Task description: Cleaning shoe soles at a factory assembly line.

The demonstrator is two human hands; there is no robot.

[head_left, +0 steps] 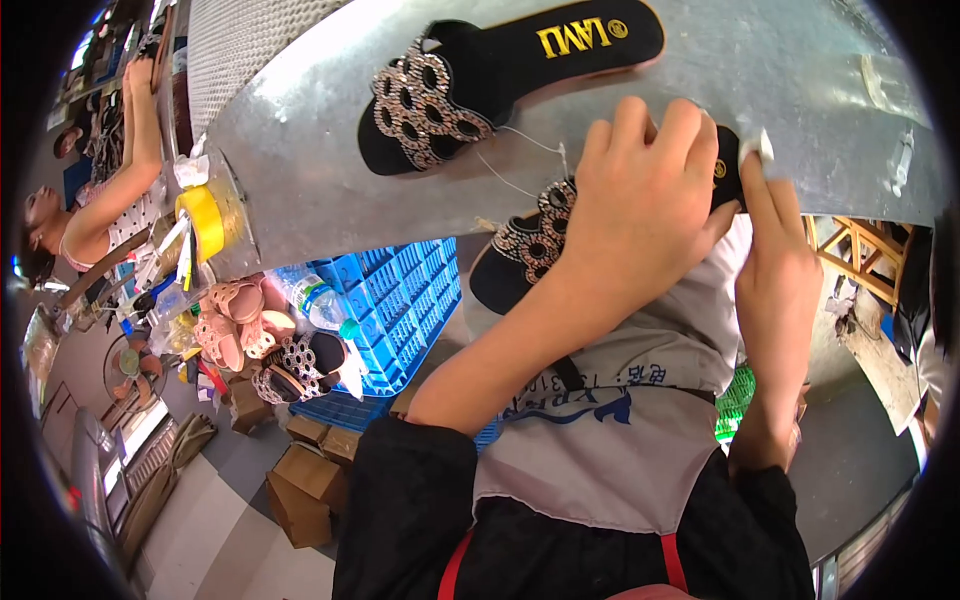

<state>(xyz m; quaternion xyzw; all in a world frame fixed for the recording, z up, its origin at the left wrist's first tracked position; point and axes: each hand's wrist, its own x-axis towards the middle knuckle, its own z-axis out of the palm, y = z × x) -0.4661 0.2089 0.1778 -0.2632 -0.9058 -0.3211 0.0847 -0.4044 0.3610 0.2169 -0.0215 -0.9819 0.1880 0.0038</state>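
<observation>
A black slide sandal (520, 250) with a jewelled cut-out strap lies across the near edge of the metal table. My left hand (645, 195) is closed over its middle, with bent fingers hiding much of the footbed. At the heel end, my right hand (775, 225) is closed with a small white wad (757, 150) at its fingertips, touching the heel's edge. Farther back rests a matching sandal (520, 75), footbed up, with gold lettering at its heel. A thin clear loop (530, 138) runs between the two sandals.
The metal table (300, 160) curves away to the left, where yellow tape (205, 222) sits by its corner. Below stand a blue crate (405, 310), a plastic bottle (318, 302), several sandals (240, 320) and cardboard boxes (305, 490). Another person (110, 215) is at far left; a wooden stool (860, 255) stands right.
</observation>
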